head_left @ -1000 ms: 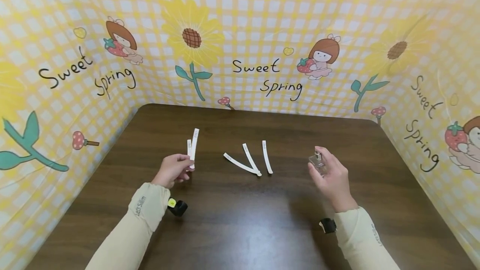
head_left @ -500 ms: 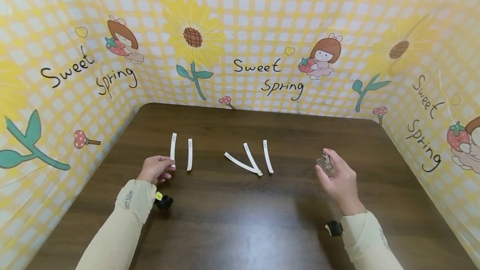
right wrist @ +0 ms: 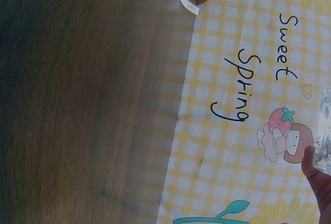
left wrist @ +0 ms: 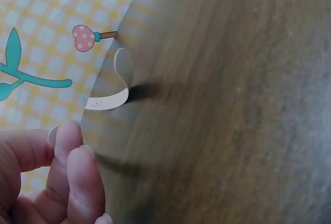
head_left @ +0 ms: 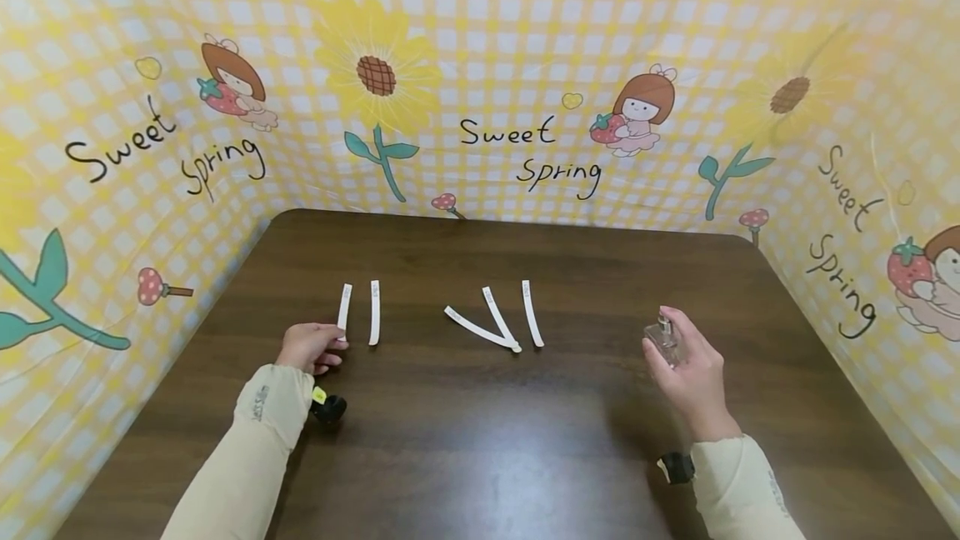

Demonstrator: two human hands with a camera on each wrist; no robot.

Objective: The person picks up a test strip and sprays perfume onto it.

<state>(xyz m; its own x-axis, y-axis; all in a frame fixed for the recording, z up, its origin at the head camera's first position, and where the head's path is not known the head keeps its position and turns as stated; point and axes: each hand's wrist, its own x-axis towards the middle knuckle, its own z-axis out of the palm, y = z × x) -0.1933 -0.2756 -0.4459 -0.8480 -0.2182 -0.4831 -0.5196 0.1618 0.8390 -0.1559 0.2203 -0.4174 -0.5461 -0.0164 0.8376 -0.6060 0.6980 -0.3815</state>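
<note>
My left hand [head_left: 311, 347] is over the left of the table, its thumb and fingers pinching the near end of a white scent test strip [head_left: 344, 311]. Just right of it lies a second strip [head_left: 375, 312], which curls up at one end in the left wrist view. In that view, only the rounded tip of the pinched strip [left wrist: 52, 135] shows behind the fingers. My right hand [head_left: 692, 373] grips a small clear glass perfume bottle [head_left: 663, 343] above the table, index finger on its spray top. The right wrist view catches part of the glass bottle [right wrist: 324, 131] at its edge.
Two strips meeting in a V [head_left: 480, 327] lie mid-table, with one more strip [head_left: 531, 313] beside them. A yellow checked cloth [head_left: 450, 32] with printed figures surrounds the back and sides of the dark wooden table [head_left: 450, 457].
My left hand has moved its strip leftward, away from the neighbouring strip, and then lowered it. My right hand has drifted right and nearer with the perfume bottle.
</note>
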